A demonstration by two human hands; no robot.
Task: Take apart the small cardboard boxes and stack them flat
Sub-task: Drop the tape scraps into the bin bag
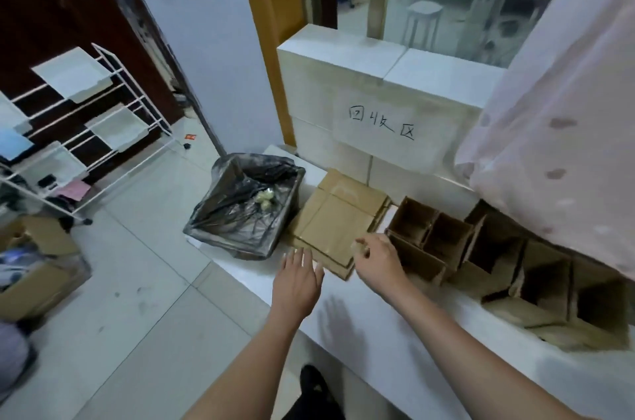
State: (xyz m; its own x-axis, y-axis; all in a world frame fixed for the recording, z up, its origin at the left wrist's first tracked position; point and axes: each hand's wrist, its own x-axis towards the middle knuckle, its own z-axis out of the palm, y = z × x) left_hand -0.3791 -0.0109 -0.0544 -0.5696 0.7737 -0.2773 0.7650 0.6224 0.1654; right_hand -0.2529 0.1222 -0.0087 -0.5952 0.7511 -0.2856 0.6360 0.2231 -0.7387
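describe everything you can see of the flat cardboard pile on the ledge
The flat cardboard pile is plain brown corrugated board, several flattened boxes laid one on another, edges slightly offset, with fold creases across the top sheet. It lies flat on the white ledge, between the black-lined bin and the open boxes. The right hand, fingers curled, is at its near right corner; the left hand hovers spread at its near edge.
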